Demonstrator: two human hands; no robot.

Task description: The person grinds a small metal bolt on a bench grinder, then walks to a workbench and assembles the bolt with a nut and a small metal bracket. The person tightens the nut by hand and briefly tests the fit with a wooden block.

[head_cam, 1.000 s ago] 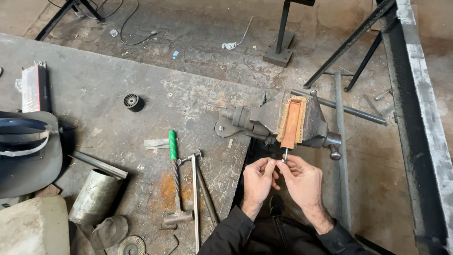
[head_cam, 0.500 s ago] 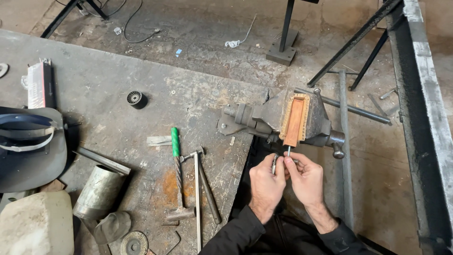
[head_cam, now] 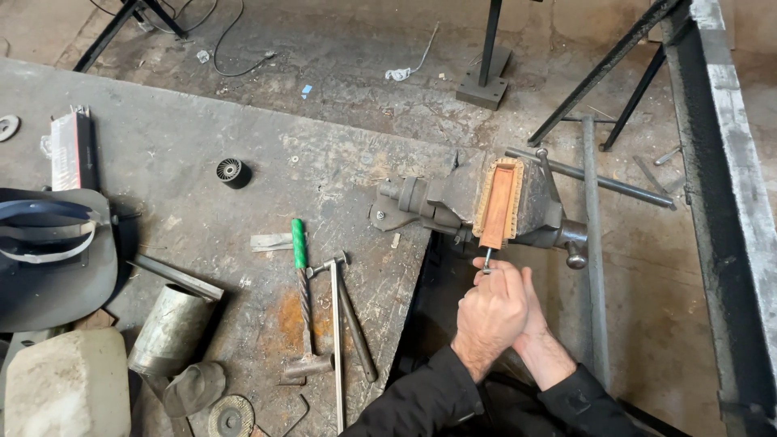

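Hands of the person are together just below a bench vise (head_cam: 494, 206), which is fixed at the edge of the grey worktop (head_cam: 202, 146). In the vise stands an orange-brown block (head_cam: 496, 209), clamped between the two metal sides. The left hand (head_cam: 488, 311) is closed in a fist around a small metal pin (head_cam: 486, 259), and the top of this pin comes out above the fingers and reaches almost to the lower end of the block. The right hand (head_cam: 530, 311) lies behind the left one and touches it; most of it is hidden, so it is not possible to tell if it grips something. Both sleeves are dark. On the worktop, to the left of the hands, lie a tool with green handle (head_cam: 301, 275) and a hammer (head_cam: 333, 324), near each other. Farther left are a metal can (head_cam: 171, 328) on its side and a dark welding mask (head_cam: 48, 251). A small black wheel (head_cam: 231, 171) lies well apart from the vise.
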